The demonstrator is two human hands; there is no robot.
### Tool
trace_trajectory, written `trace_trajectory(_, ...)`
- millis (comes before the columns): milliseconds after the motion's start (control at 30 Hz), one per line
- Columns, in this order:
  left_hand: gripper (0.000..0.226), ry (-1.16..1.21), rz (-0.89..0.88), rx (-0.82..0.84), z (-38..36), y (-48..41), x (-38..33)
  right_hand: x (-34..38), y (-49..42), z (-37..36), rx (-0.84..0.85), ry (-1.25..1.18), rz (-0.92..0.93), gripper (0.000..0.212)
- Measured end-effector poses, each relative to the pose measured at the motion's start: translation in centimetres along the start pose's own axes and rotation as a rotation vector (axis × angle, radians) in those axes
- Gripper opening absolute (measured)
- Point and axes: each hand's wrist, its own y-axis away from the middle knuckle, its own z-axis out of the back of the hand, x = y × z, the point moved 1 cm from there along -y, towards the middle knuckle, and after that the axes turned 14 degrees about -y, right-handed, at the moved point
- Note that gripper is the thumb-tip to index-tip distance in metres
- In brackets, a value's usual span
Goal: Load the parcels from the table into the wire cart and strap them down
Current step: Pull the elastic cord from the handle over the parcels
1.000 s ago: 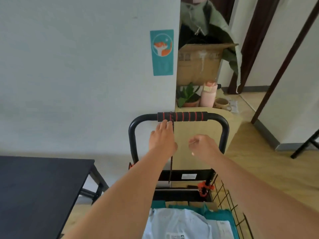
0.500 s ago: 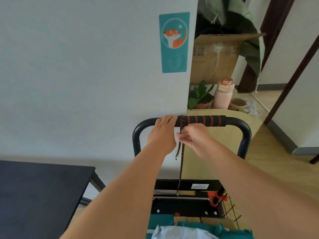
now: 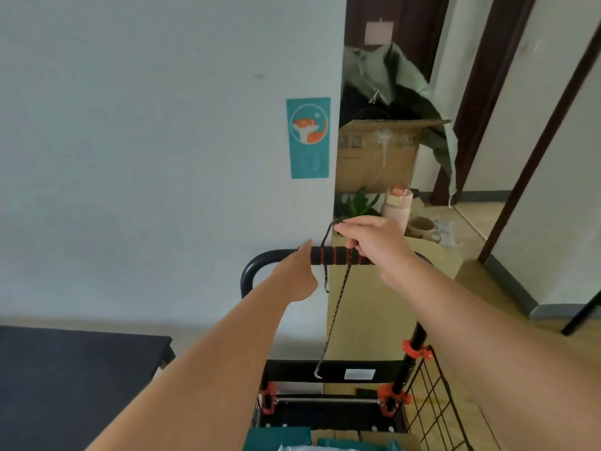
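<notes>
The wire cart's black handle bar (image 3: pixel 260 260) has a red-ringed foam grip (image 3: pixel 335 255). A thin dark cord (image 3: pixel 338 301) with red flecks runs from the cart's back panel up over the grip. My right hand (image 3: pixel 374 237) pinches the cord just above the grip and lifts a loop of it; a short loose end hangs below the bar. My left hand (image 3: pixel 297 271) rests against the bar's left part, fingers on the bar. Teal and brown parcels (image 3: pixel 325 439) show at the bottom edge inside the wire cart (image 3: pixel 432 402).
A black table (image 3: pixel 74 379) stands at lower left. Behind the cart is a wooden cabinet (image 3: pixel 367 307) with a plant, a pink bottle (image 3: pixel 395 203) and a mug (image 3: pixel 422 227) on top. A cardboard box (image 3: pixel 377 154) sits higher up. White wall on the left, wood floor on the right.
My right hand went from free, to the cord under the bar, and now holds it raised above the grip. My left hand slid left along the bar. The camera tilted up.
</notes>
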Motion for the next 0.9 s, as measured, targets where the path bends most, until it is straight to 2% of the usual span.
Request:
trace_trajectory(133, 0.08, 0.219, 0.066, -0.165, 1.6, 1.3, -2.2, 4.7, 2.3, 0.9, 0.031, -0.05, 0.096, 0.003)
trace_trajectory(267, 0.073, 0.327, 0.04, -0.296, 5.5, 2.9, -4.9, 7.4, 4.6, 1.9, 0.088, -0.027, 0.144, 0.01)
trace_trajectory(333, 0.053, 0.338, 0.006, -0.286, 7.3, 3.5, -5.9, 8.0, 5.8, 2.7, 0.092, -0.023, 0.131, 0.011)
trace_trajectory(400, 0.017, 0.39, -0.052, -0.218, 8.3, 4.2, -6.7, 8.6, 6.8, 3.5, 0.104, -0.06, 0.114, 0.012)
trace_trajectory(433, 0.01, 0.387, -0.063, -0.19, 8.4, 4.7, -7.0, 8.9, 7.3, 3.9, 0.116, -0.052, 0.114, 0.012)
trace_trajectory(600, 0.014, 0.363, 0.034, -0.201, 7.6, 5.0, -7.7, 8.8, 8.9, 5.5, 0.109, 0.082, 0.128, 0.016)
trace_trajectory(733, 0.011, 0.855, 0.19, -0.058, 5.4, 4.7, -7.9, 6.7, 9.4, 6.2, 0.21, 0.051, 0.019, 0.011)
trace_trajectory(867, 0.002, 1.13, 0.38, -0.08, 2.1, 2.8, -6.9, 4.4, 9.4, 6.9, 0.308, 0.056, -0.071, 0.015)
trace_trajectory(900, 0.008, 1.227, 0.418, -0.077, 1.4, 2.3, -6.7, 4.0, 9.2, 7.2, 0.341, 0.045, -0.082, 0.015)
